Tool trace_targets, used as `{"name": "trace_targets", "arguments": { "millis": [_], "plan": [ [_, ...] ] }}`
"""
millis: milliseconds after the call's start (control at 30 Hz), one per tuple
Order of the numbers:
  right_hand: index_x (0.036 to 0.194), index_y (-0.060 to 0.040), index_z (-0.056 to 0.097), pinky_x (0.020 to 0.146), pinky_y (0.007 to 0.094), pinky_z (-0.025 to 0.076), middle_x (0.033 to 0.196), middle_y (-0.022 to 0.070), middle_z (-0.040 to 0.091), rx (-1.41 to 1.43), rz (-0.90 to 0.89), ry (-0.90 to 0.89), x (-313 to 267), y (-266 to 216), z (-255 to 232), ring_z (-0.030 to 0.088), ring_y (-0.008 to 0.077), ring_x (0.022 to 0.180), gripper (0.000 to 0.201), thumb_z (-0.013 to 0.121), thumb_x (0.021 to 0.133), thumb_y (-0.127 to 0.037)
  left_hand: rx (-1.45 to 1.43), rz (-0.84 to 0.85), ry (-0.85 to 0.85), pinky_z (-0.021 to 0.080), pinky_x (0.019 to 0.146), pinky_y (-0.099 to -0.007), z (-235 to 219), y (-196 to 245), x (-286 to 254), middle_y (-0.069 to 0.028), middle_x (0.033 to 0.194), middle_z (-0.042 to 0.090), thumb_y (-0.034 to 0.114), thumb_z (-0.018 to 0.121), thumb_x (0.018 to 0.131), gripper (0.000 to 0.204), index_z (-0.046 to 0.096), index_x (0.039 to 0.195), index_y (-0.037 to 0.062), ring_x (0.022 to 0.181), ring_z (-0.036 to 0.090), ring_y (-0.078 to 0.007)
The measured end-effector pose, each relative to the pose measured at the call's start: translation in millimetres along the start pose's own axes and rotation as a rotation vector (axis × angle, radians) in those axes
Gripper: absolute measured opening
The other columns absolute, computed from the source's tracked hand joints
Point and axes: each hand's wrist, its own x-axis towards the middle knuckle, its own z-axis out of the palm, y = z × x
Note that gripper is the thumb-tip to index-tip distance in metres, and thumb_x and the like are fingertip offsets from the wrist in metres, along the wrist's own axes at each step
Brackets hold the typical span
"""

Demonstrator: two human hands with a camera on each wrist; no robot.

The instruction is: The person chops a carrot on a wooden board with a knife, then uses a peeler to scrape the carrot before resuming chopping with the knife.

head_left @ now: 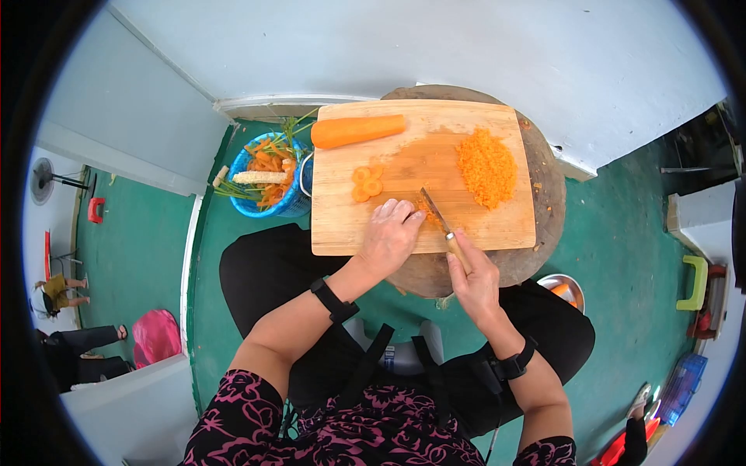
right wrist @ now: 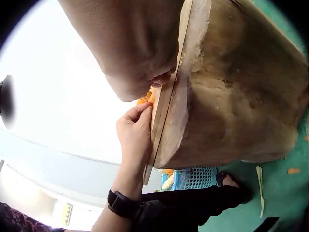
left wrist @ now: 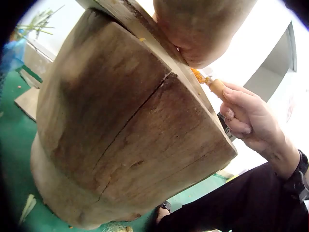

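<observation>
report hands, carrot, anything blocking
Right hand grips wooden-handled metal knife. Left hand holds shredded orange carrot beside it. Round orange carrot slices nearby, clear of knife.

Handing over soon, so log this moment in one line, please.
right hand: grips knife; left hand: at carrot bits; minced carrot: heaped, board right side; carrot slices: left side; large carrot: far side

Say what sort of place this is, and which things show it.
Probably a makeshift food-prep spot in a plain room rather than a fitted kitchen: a board with chopped carrot lies on a wooden stump, and a basket of scraps stands on the green floor.
</observation>
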Motion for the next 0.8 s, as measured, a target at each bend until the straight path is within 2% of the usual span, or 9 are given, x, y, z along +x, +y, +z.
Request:
{"name": "trace_targets", "arguments": {
  "millis": [300, 400, 667, 800],
  "plan": [
    [0.122, -0.0068, 0.058, 0.075, 0.0404, 0.053, 0.103, 0.0206, 0.065, -0.090, 0.060, -0.081, 4.7, -6.7, -2.4, 0.064, 0.0354, 0.089, 0.039, 0.063, 0.083, -0.010, 0.008, -0.001, -0.016, 0.046, 0.067, -0.0361, -0.9, 0.3, 0.1, -0.0083, 0.080, 0.056, 0.002, 0.063, 0.073, 0.017, 0.066, 0.090, 0.0023, 0.076, 0.056, -0.0263],
    [0.122, -0.0066, 0.058, 0.076, 0.0403, 0.052, 0.103, 0.0206, 0.065, -0.050, 0.010, -0.039, 4.0, 1.3, 0.5, 0.064, 0.0353, 0.090, 0.040, 0.063, 0.083, -0.010, 0.005, 0.007, -0.007, 0.046, 0.068, -0.0361, -1.3, 0.3, 0.1, -0.0085, 0.081, 0.056, 0.003, 0.063, 0.073, 0.017, 0.066, 0.089, 0.0019, 0.076, 0.056, -0.0263],
    [0.123, -0.0044, 0.057, 0.078, 0.0394, 0.052, 0.103, 0.0217, 0.064, 0.002, 0.025, -0.033, 2.1, -2.0, -4.1, 0.064, 0.0353, 0.091, 0.041, 0.063, 0.083, -0.011, -0.012, 0.011, 0.040, 0.047, 0.068, -0.0354, -1.6, -0.5, -1.3, -0.0085, 0.080, 0.058, 0.002, 0.064, 0.071, 0.017, 0.066, 0.088, 0.0022, 0.076, 0.057, -0.0262],
    [0.122, -0.0056, 0.058, 0.078, 0.0394, 0.052, 0.103, 0.0213, 0.065, -0.026, 0.006, -0.031, 2.1, 0.3, -1.8, 0.064, 0.0350, 0.091, 0.040, 0.063, 0.083, -0.012, 0.004, 0.015, -0.003, 0.047, 0.068, -0.0354, -2.5, -0.3, -1.1, -0.0082, 0.080, 0.057, 0.003, 0.064, 0.071, 0.019, 0.066, 0.090, 0.0030, 0.076, 0.057, -0.0262]
  ]
}}
